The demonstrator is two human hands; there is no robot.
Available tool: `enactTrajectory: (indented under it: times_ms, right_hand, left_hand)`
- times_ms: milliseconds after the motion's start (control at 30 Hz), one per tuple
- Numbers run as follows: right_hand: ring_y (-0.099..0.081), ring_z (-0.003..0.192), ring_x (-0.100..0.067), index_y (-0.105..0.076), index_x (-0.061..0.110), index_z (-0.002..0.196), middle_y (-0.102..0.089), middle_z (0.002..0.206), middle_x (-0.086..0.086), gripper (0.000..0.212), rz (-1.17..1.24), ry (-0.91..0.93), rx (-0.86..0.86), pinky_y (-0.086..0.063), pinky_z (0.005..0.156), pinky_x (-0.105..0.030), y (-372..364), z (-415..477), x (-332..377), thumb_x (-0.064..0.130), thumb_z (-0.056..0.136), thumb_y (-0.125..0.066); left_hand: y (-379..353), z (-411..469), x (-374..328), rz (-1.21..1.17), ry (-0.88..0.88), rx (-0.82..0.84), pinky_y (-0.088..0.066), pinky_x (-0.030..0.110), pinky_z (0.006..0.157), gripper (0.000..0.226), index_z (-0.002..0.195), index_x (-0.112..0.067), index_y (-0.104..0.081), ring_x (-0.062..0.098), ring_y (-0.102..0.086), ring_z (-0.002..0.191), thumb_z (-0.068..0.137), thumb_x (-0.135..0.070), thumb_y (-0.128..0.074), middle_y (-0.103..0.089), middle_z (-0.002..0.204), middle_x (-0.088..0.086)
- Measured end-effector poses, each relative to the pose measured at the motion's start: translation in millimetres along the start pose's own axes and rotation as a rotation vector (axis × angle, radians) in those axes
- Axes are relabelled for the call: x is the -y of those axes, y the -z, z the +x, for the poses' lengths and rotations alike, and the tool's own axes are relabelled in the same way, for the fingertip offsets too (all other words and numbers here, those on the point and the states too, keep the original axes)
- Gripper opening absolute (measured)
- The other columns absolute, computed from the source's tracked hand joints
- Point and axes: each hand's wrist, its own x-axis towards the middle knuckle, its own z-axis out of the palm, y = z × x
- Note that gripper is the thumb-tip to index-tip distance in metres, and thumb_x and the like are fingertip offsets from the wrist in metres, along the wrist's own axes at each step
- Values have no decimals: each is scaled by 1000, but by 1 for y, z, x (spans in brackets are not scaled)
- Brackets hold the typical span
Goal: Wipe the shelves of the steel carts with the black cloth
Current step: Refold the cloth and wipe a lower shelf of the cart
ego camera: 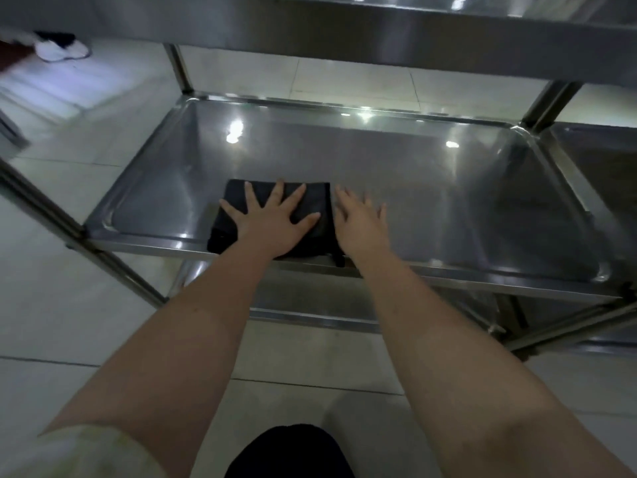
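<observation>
A folded black cloth [317,205] lies on the middle shelf [431,188] of a steel cart, near the shelf's front edge, with a corner hanging over the rim. My left hand [272,222] presses flat on the cloth with its fingers spread. My right hand [360,225] rests flat beside the cloth's right edge, fingers apart, on the bare steel and touching the cloth's side. Neither hand grips anything.
The cart's top shelf [413,32] overhangs the view. A lower shelf [310,305] shows beneath. A second steel cart [599,157] stands at the right. Upright posts [179,67] frame the corners. A white shoe [62,50] is on the tiled floor, far left.
</observation>
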Motion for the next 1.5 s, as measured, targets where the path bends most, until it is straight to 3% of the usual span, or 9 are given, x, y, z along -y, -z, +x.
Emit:
enactTrajectory:
  times_ms: [267, 500, 633, 800, 900, 1067, 1167, 1333, 1500]
  right_hand:
    - [9, 149, -34, -5, 52, 150, 1, 163, 11, 61, -309, 16, 146, 9, 116, -58, -12, 6, 0, 70, 94, -18]
    - [11, 148, -37, 3, 58, 146, 6, 163, 11, 70, -380, 27, 182, 9, 113, -64, -11, 4, 3, 82, 83, -13]
    - [12, 147, -39, 5, 57, 147, 9, 163, 11, 69, -425, 12, 191, 9, 111, -67, -11, 5, 6, 81, 84, -11]
    - [7, 148, -38, 1, 55, 148, 5, 163, 12, 68, -423, 9, 171, 5, 112, -68, -12, 5, 4, 78, 86, -15]
    - [6, 148, -36, -2, 56, 148, 3, 163, 13, 70, -366, -1, 171, 6, 113, -65, -11, 5, 3, 81, 84, -17]
    - [7, 149, -35, 0, 57, 147, 4, 163, 14, 72, -373, -15, 188, 6, 114, -63, -9, 4, 8, 83, 82, -16]
    - [6, 149, -35, 1, 57, 146, 4, 163, 13, 72, -386, -16, 188, 5, 114, -63, -8, 4, 8, 83, 81, -15]
    - [8, 148, -36, 0, 56, 147, 5, 163, 12, 71, -384, -16, 192, 5, 113, -64, -9, 4, 7, 83, 83, -16]
    - [7, 148, -38, -1, 55, 148, 4, 163, 10, 71, -392, 0, 183, 6, 113, -66, -9, 5, 8, 82, 84, -15]
  left_hand:
    - [9, 14, 82, -3, 25, 2, 4, 78, 105, 73, 146, -60, 5, 38, 15, 147, 81, -86, -16, 11, 162, -18]
    - [21, 19, 171, -14, 130, 22, 8, 76, 106, 69, 145, -62, 1, 34, 17, 147, 83, -84, -21, 11, 161, -21]
    - [21, 24, 140, -2, 150, 34, 9, 79, 103, 70, 146, -60, 4, 41, 19, 145, 84, -83, -19, 13, 162, -16]
    - [8, 5, 49, 21, -90, 46, 6, 80, 101, 71, 147, -58, 3, 44, 17, 145, 84, -83, -18, 10, 163, -13]
    - [11, 3, 67, 14, -126, 58, 5, 78, 104, 72, 147, -59, 2, 39, 15, 147, 83, -84, -22, 10, 162, -17]
    - [26, 3, 162, -38, 91, 75, 6, 76, 106, 72, 146, -61, 3, 35, 17, 147, 83, -84, -24, 10, 162, -18]
    - [31, -2, 187, -15, 112, 94, 5, 75, 108, 72, 146, -61, 4, 34, 16, 148, 84, -83, -24, 12, 162, -18]
    - [24, -10, 169, 5, 123, 102, 9, 77, 105, 74, 145, -59, 12, 40, 21, 145, 83, -84, -20, 20, 161, -13]
    - [14, -21, 95, 17, 28, 132, 8, 79, 102, 80, 146, -57, 14, 44, 21, 144, 80, -88, -18, 21, 161, -10]
